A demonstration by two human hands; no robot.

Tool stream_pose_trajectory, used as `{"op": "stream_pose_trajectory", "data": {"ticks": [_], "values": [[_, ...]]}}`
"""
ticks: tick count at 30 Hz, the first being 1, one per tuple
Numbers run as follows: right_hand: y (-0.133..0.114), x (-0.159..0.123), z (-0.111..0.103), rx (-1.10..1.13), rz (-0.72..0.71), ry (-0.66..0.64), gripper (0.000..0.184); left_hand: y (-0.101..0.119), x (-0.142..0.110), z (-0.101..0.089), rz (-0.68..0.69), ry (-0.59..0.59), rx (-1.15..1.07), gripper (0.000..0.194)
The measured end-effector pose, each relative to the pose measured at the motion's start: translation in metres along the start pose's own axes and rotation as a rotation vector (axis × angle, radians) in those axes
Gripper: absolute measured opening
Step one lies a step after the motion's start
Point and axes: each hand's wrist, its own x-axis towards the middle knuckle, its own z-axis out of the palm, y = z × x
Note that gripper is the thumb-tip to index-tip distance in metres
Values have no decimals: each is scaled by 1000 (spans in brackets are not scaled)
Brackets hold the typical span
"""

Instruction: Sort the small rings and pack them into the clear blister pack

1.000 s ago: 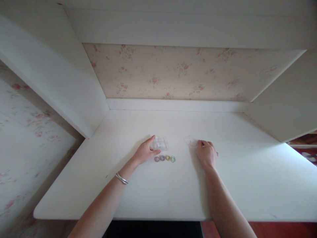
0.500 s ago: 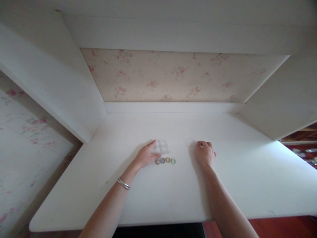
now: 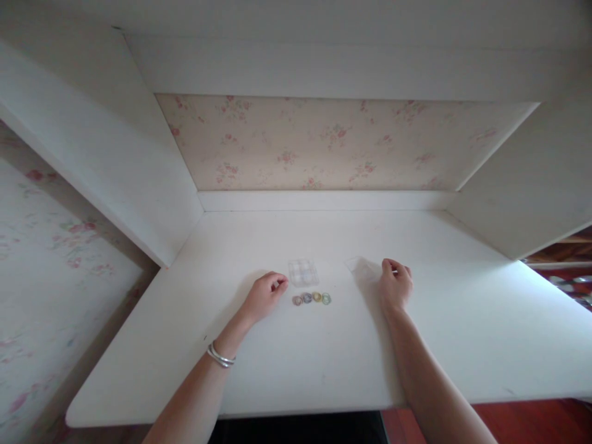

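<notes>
A clear plastic box [image 3: 304, 272] with a grid of compartments lies on the white desk. Just left of it is my left hand [image 3: 267, 293], fingers curled together, apart from the box and with nothing visible in them. In front of the box, several small coiled rings [image 3: 317, 297] in brownish, grey-purple, yellow and green sit side by side in a row. A thin transparent lid-like sheet [image 3: 361, 266] lies to the right, faint against the desk. Beyond its right side my right hand [image 3: 396, 285] is closed, thumb against the bent fingers, with nothing visible in it.
The white desk [image 3: 296, 364] has side panels [image 3: 115, 160] left and right and a raised ledge [image 3: 324, 200] at the back. Flowered wallpaper [image 3: 296, 142] covers the back wall. A shelf [image 3: 324, 61] overhangs the desk.
My left hand has let go of the clear box and drawn back to the left, its fingers closing. My right hand has shifted right, away from the transparent sheet.
</notes>
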Motion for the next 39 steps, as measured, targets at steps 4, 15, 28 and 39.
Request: {"op": "stream_pose_trajectory", "data": {"ticks": [4, 15, 28, 39], "values": [[-2, -1, 0, 28, 2, -10, 36, 10, -12, -1, 142, -85, 86, 23], [-4, -1, 4, 44, -35, -61, 34, 14, -20, 11, 219, -173, 339, 18], [-8, -1, 2, 39, -51, -75, 33, 20, -19, 10, 200, -168, 219, 25], [-23, -20, 8, 77, -163, -162, 31, 16, -5, 2, 59, 22, -80, 25]]}}
